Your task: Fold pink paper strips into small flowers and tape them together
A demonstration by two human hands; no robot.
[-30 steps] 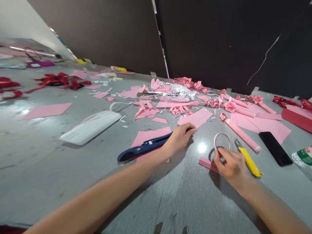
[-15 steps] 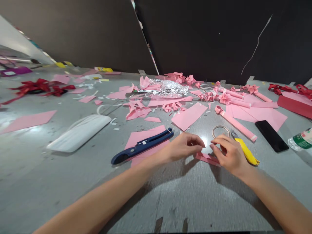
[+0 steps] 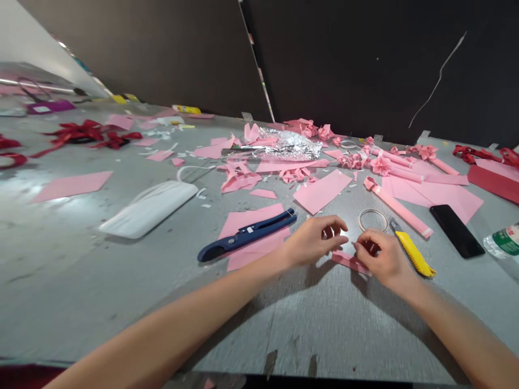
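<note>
Strip of pink paper [image 3: 344, 259] is laid on the table [image 3: 308, 324] just by both hands, probably so that it can be reached by either of them. The left hand [image 3: 320, 237] is held over the left end, with its fingers loosely curled and the thumb set apart from them; nothing is seen in it. At the right hand [image 3: 381, 256], thumb and forefinger are brought close together, but whether something thin is pinched there cannot be told. The tape roll [image 3: 372, 210] and the yellow cutter [image 3: 416, 254] are placed near this hand, perhaps for quick use. The blue tool [image 3: 247, 235] is rested on pink sheets [image 3: 247, 217], which may be kept in place by its weight.

The tabletop is grey, with a metallic shine and dark stains [image 3: 270, 363]. Its far side is strewn with paper scraps [image 3: 239, 178] and crumpled foil [image 3: 290, 145]. Behind, a dark panel [image 3: 344, 70] is marked by one pale line [image 3: 441, 71].
</note>
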